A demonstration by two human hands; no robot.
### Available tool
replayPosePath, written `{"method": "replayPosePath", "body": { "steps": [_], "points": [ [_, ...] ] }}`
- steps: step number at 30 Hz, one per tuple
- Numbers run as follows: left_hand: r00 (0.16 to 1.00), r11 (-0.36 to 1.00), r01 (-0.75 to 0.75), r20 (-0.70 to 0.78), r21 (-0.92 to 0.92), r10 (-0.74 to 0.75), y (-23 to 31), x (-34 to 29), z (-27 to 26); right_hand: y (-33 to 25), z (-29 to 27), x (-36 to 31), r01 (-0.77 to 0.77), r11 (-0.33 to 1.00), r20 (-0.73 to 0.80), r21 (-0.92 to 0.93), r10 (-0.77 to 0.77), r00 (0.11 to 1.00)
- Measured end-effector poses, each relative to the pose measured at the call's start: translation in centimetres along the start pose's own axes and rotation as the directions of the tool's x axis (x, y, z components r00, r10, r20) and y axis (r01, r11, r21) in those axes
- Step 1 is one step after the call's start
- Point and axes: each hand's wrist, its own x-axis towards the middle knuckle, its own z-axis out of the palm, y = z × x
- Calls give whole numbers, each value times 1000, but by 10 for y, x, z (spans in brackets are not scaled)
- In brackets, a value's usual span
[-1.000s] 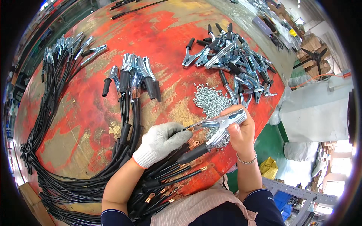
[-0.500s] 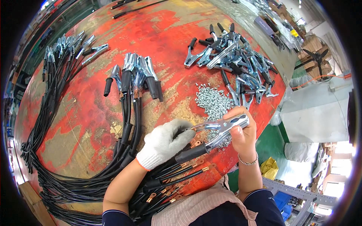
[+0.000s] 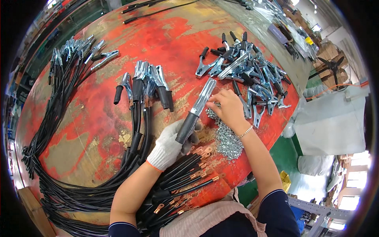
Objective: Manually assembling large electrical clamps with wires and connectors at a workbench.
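Observation:
My left hand (image 3: pixel 170 144), in a white knitted glove, grips a spring clamp (image 3: pixel 203 96) by its black handle sleeve. The clamp's shiny metal jaws point up and away to the right. My bare right hand (image 3: pixel 228 107) is beside the jaws, above the far part of a pile of small silvery screws (image 3: pixel 229 142). Its thumb and fingertips are drawn together; anything between them is too small to make out. Below the gloved hand, black cables with copper lugs (image 3: pixel 203 152) lie on the table; whether one is joined to the held clamp is hidden.
Loose clamps (image 3: pixel 246 73) are heaped at the far right of the worn red table (image 3: pixel 158 39). Clamps fitted on cables (image 3: pixel 146 77) lie mid-table, with another bunch (image 3: pixel 75 49) at far left. Long black cables (image 3: pixel 75 189) curve along the near left. A fan (image 3: pixel 333 67) stands beyond the table.
My right hand has let go of the clamp's jaws and moved to the screw pile. My left hand now holds the clamp by its handle, turned jaws upward.

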Motion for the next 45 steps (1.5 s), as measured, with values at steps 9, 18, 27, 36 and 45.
{"method": "replayPosePath", "body": {
  "steps": [9,18,27,36,45],
  "points": [
    [944,712,-310,112,630,312,4,-15,8,6,9,13,13,1000,46,0,-13,999],
    [971,655,-225,110,721,212,14,-26,11,-61,-34,-45,-442,43,413,896,285,865],
    [931,619,-353,199,702,306,7,-25,10,-49,-29,-57,-533,-155,554,832,201,808],
    [917,616,-395,245,681,316,7,-23,7,-61,-29,-54,-409,76,384,909,220,897],
    [933,684,-357,284,636,222,8,-20,7,-43,-25,-56,-554,36,540,832,178,823]
  ]
}}
